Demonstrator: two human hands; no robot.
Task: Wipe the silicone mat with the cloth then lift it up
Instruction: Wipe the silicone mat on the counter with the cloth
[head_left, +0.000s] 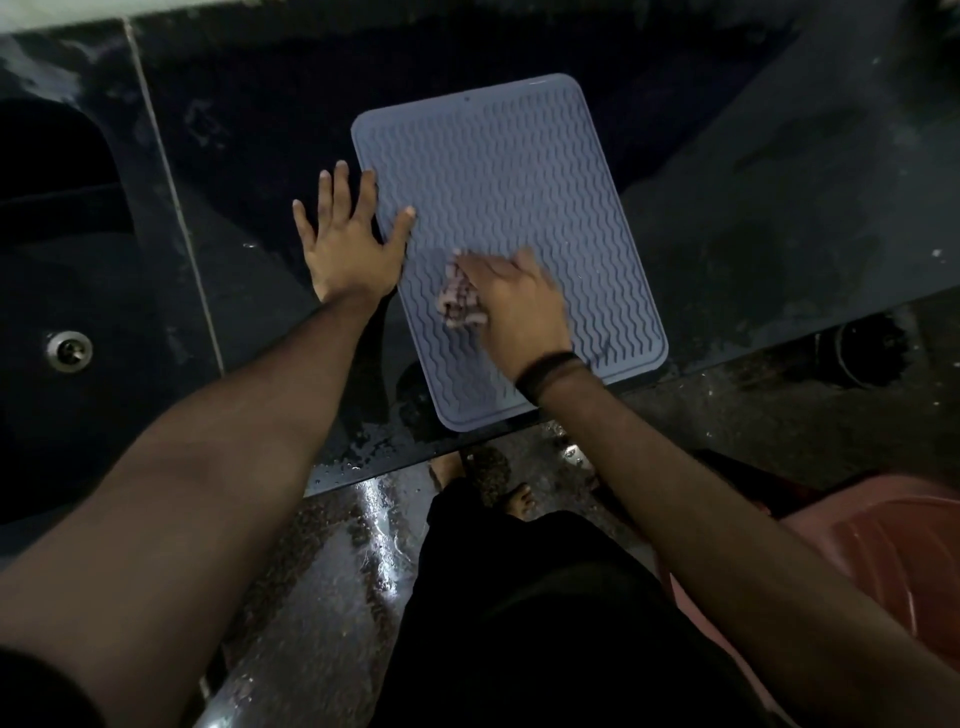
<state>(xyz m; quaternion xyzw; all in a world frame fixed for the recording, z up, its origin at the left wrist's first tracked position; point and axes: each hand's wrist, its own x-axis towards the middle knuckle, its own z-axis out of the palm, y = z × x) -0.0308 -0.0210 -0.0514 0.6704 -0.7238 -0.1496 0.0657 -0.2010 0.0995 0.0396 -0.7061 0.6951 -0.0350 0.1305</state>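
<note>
Lying flat, silicone mat (511, 208) long axis running away, cloth (457, 304) seemingly bunched

One mat (514, 208), one cloth (457, 301), two hands (348, 249)

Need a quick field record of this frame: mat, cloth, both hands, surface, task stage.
mat: grey silicone mat, wavy ribs, lying flat on the counter
cloth: bunched cloth on the mat's near-left area
left hand: left hand spread flat, fingers straight, thumb on the mat's left edge
right hand: right hand pressing the cloth onto the mat, blurred
surface: dark counter, wet patches; sink drain to the left
stage: wiping; mat not yet lifted
</note>
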